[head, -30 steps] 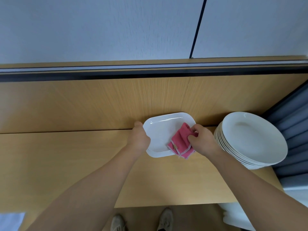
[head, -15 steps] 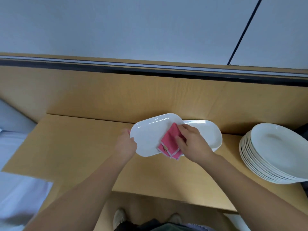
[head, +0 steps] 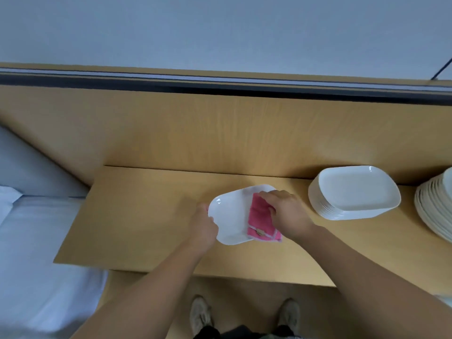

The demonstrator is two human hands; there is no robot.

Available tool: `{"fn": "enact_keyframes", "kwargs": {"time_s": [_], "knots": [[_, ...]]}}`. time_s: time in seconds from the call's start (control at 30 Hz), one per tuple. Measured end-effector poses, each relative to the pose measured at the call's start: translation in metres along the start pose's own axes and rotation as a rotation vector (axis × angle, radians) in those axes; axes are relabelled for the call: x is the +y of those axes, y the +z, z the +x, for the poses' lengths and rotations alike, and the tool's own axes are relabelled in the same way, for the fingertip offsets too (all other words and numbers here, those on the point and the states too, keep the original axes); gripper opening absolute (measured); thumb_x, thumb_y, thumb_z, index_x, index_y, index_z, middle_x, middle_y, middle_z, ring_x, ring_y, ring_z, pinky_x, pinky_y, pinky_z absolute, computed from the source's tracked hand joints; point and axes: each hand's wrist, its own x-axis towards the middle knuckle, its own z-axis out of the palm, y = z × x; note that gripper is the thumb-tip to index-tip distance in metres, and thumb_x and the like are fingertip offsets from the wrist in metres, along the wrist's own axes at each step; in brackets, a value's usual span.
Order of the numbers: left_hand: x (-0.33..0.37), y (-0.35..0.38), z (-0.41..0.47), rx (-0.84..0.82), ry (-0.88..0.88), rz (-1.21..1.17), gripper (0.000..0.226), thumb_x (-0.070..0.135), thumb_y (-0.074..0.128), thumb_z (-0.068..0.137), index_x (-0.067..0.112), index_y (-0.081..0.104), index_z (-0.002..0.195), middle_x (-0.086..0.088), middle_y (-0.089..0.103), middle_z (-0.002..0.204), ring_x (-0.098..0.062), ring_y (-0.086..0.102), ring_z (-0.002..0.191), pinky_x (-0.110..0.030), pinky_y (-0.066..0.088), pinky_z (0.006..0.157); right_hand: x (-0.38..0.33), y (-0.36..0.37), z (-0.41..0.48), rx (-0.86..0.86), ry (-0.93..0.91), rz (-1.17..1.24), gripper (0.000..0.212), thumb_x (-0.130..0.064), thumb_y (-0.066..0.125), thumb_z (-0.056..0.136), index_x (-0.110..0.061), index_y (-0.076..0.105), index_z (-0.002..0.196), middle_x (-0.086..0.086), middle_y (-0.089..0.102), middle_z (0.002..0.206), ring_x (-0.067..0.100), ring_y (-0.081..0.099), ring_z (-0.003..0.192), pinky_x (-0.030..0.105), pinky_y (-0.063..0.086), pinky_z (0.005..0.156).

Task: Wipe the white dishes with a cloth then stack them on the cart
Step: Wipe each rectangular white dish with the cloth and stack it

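I find the held dish (head: 232,216), white with rounded corners, just right of centre frame over the wooden top (head: 146,216). Its long axis appears to run from 8 o'clock to 2 o'clock, the far corner pointing to 2 o'clock. I cannot tell whether it rests on the top or is lifted clear.

The left hand (head: 205,227) grips the dish's rim at its 9 o'clock edge, fingers curled under. The right hand (head: 287,215) has its fingers curled over the pink cloth (head: 260,222) and presses it on the dish's 3 o'clock end.

The top is pale wood; a back panel (head: 220,133) of the same wood rises behind it, under a grey-blue wall (head: 220,28). At 3 o'clock from the held dish stands a stack of square dishes (head: 354,194); beyond it is a stack of round plates (head: 435,209).

The cloth and right hand hide the dish's right end. The round plates are cut off by the frame edge. The whole view is softly blurred. Shoes (head: 199,314) show at 6 o'clock.
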Motion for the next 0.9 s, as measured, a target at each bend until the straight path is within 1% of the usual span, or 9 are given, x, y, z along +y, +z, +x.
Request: {"fn": "enact_keyframes", "kwargs": {"time_s": [0.07,0.13,0.27,0.43,0.5,0.6,0.7,0.8,0.9], "knots": [[-0.008,-0.005,0.006,-0.051,0.027,-0.001,0.025,0.002,0.041,0.091,0.016,0.043,0.111,-0.002,0.055,0.103,-0.016,0.053,0.085,-0.024,0.042,0.06,-0.013,0.006,0.008,-0.063,0.012,-0.016,0.071,-0.041,0.027,0.072,-0.013,0.064,0.125,0.011,0.069,0.109,0.038,0.059,0.096,0.041,0.043,0.083],[-0.013,-0.005,0.011,-0.082,0.045,0.004,0.023,0.001,0.04,0.091,0.014,0.044,0.109,-0.005,0.056,0.104,-0.018,0.053,0.086,-0.023,0.039,0.059,-0.018,0.018,0.012,-0.101,0.041,-0.034,0.079,-0.045,0.021,0.065,-0.011,0.067,0.12,0.01,0.07,0.106,0.037,0.059,0.095,0.043,0.042,0.086],[-0.018,0.004,0.019,-0.126,0.064,0.03,0.021,0.0,0.039,0.09,0.014,0.044,0.104,-0.01,0.057,0.102,-0.02,0.051,0.081,-0.027,0.039,0.06,-0.012,0.04,0.014,-0.129,0.083,-0.125,0.045,-0.019,0.062,0.056,-0.012,0.073,0.1,0.004,0.072,0.088,0.037,0.063,0.08,0.045,0.049,0.072],[-0.015,0.02,0.028,-0.135,0.087,0.082,0.016,0.003,0.039,0.093,0.018,0.041,0.101,-0.009,0.058,0.101,-0.019,0.051,0.08,-0.027,0.038,0.059,-0.009,0.055,0.013,-0.084,0.226,-0.14,0.054,0.001,0.076,0.052,-0.01,0.071,0.104,0.015,0.066,0.106,0.04,0.064,0.093,0.045,0.054,0.072],[-0.014,0.022,0.029,-0.131,0.108,0.104,0.014,0.007,0.04,0.094,0.018,0.045,0.1,-0.003,0.058,0.094,-0.015,0.051,0.075,-0.026,0.037,0.056,-0.01,0.065,0.004,-0.159,0.268,-0.101,0.059,-0.008,0.072,0.071,-0.01,0.057,0.128,0.018,0.052,0.129,0.04,0.052,0.117,0.045,0.048,0.091],[-0.02,0.022,0.033,-0.115,0.193,0.255,0.02,0.014,0.047,0.092,0.018,0.052,0.111,0.003,0.059,0.098,-0.016,0.054,0.083,-0.029,0.04,0.066,-0.01,0.082,-0.008,-0.322,0.305,-0.171,0.07,-0.023,0.051,0.094,-0.01,0.016,0.152,0.019,0.015,0.156,0.035,0.016,0.145,0.041,0.019,0.117],[-0.027,0.017,0.039,-0.224,0.267,0.418,0.044,0.019,0.05,0.091,0.022,0.041,0.133,0.003,0.054,0.122,-0.019,0.053,0.106,-0.034,0.045,0.083,-0.008,0.089,-0.008,-0.397,0.332,-0.19,0.073,-0.024,0.037,0.099,-0.009,-0.01,0.153,0.018,-0.013,0.16,0.035,-0.011,0.148,0.042,-0.002,0.119],[-0.026,0.013,0.042,-0.324,0.299,0.53,0.062,0.02,0.047,0.096,0.021,0.019,0.152,0.001,0.034,0.149,-0.02,0.039,0.131,-0.033,0.037,0.102,-0.008,0.092,-0.003,-0.441,0.345,-0.194,0.07,-0.024,0.029,0.101,-0.007,-0.017,0.151,0.016,-0.021,0.159,0.033,-0.017,0.147,0.043,-0.005,0.12],[-0.024,0.014,0.043,-0.326,0.305,0.507,0.061,0.018,0.044,0.099,0.017,0.016,0.153,0.001,0.023,0.156,-0.018,0.029,0.139,-0.028,0.029,0.108,-0.011,0.097,0.0,-0.446,0.357,-0.151,0.062,-0.029,0.017,0.104,-0.008,-0.017,0.151,0.013,-0.022,0.159,0.031,-0.018,0.147,0.042,-0.009,0.119]]}}
